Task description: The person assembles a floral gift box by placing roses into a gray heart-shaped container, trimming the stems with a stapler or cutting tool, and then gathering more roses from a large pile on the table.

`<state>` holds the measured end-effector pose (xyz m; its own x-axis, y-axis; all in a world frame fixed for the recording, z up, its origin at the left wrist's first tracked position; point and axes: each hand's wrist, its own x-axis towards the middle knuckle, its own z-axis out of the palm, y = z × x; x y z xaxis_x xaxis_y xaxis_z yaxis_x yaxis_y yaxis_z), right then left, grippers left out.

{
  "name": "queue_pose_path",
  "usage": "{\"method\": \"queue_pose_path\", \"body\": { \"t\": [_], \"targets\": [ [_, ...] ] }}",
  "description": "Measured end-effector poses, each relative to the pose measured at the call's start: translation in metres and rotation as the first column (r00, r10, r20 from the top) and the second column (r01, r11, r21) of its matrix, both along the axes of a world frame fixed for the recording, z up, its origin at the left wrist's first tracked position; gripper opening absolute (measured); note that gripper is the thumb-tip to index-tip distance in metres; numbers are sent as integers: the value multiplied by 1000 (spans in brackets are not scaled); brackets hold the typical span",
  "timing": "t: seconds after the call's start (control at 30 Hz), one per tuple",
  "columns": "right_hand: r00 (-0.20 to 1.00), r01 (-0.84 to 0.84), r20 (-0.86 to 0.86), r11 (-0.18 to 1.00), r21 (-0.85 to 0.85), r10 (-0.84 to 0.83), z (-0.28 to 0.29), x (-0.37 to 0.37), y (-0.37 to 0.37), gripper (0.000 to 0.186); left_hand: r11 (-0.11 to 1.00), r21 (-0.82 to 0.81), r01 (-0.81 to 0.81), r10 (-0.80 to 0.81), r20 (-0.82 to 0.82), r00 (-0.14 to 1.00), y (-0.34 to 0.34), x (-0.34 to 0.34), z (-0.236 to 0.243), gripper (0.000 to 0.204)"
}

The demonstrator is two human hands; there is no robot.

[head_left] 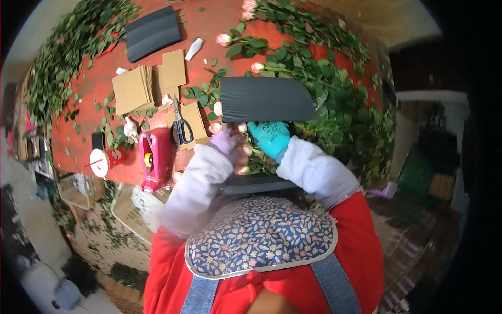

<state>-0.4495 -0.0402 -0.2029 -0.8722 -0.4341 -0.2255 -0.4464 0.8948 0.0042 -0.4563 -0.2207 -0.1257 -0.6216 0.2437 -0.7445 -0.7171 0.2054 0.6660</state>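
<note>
A black ridged sheet (pixel 266 99) lies across the middle, just beyond my hands. My left hand (pixel 226 140), in a purple glove, is curled beside several pink rose heads (pixel 244 150); what its fingers hold cannot be made out. To its right, my right hand (pixel 271 137) in a teal glove is bent at the near edge of the black sheet, its fingers partly hidden. Leafy stems (pixel 261 163) show below my hands. Another dark sheet or board (pixel 256 184) sits close to my apron.
On the red table (pixel 198 26) lie scissors (pixel 180 125), brown cardboard pieces (pixel 133 90), a pink tape dispenser (pixel 156 162) and a lidded cup (pixel 104 161). Another black sheet (pixel 152 34) lies far left. Leafy roses (pixel 334 89) cover the right side; more foliage (pixel 68 63) fills the left.
</note>
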Motion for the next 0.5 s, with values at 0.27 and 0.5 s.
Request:
{"method": "queue_pose_path", "body": {
  "t": [0.27, 0.5],
  "targets": [
    [995, -98, 48, 987, 130, 93, 8, -1, 4, 47, 908, -390, 155, -412, -761, 501, -85, 13, -37, 33],
    [997, -81, 16, 989, 127, 80, -3, 2, 2, 43, 789, -578, 208, -612, -709, 351, -17, 25, -15, 39]
  ]
}}
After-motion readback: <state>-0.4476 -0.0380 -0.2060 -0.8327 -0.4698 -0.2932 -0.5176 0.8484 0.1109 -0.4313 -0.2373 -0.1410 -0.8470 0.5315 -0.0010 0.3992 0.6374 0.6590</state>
